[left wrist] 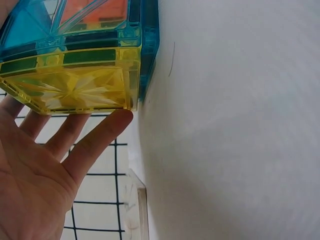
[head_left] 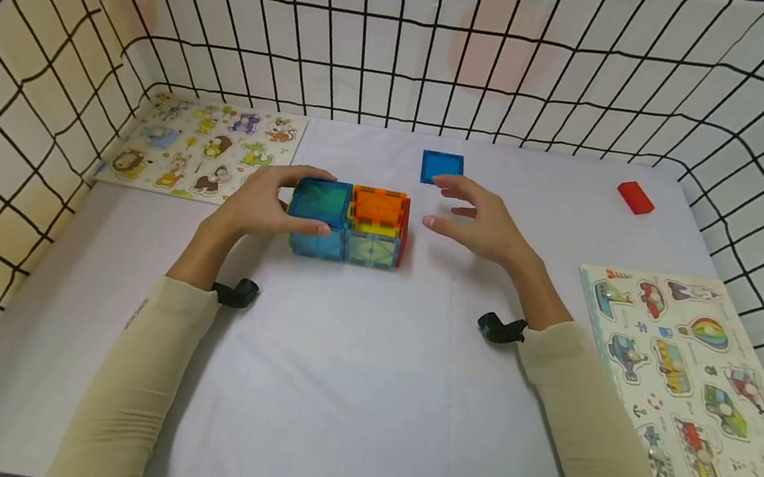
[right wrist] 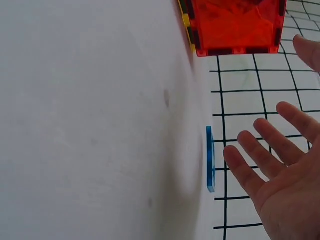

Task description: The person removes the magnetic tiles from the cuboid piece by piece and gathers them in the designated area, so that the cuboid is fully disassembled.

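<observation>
A two-cube block of translucent magnetic tiles (head_left: 319, 242) stands on the table. Its left half is blue with a yellow end tile (left wrist: 75, 90). Orange and yellow tiles show on the right half, closed off by a red end tile (right wrist: 237, 25). My left hand (head_left: 258, 201) holds the blue half, thumb over the near side and fingers round the far side. To the right of the block, my right hand (head_left: 483, 220) hovers with fingers spread and nothing in them. Just beyond its fingertips lies a loose blue square tile (head_left: 441, 168), flat on the table.
An animal puzzle board (head_left: 190, 142) lies at the back left. On the right is a vehicle puzzle board (head_left: 685, 379). A small red block (head_left: 635, 197) sits at the back right. Black wire mesh (head_left: 409, 47) fences the back and sides of the white-covered table (head_left: 345, 396).
</observation>
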The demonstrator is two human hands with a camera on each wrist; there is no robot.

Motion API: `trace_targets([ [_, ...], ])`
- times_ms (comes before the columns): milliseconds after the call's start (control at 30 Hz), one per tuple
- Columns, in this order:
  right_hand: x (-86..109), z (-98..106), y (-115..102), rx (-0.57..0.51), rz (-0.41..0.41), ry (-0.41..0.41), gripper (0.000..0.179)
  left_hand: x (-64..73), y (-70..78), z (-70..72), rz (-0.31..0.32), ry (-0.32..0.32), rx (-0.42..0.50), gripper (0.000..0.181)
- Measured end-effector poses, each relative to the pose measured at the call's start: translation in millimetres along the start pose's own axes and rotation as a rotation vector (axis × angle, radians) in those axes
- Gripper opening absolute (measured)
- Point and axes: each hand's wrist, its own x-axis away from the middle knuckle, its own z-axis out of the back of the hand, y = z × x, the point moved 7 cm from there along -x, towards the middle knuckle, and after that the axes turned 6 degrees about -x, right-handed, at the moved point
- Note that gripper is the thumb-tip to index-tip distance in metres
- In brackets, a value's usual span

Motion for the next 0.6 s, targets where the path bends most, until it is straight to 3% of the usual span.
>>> trace_targets([
  [600, 13.6, -17, -8, -0.013, 0.065, -0.047, 0.077, 0.2, -0.4, -0.1, 0.007, -0.004, 0.008, 0.066],
])
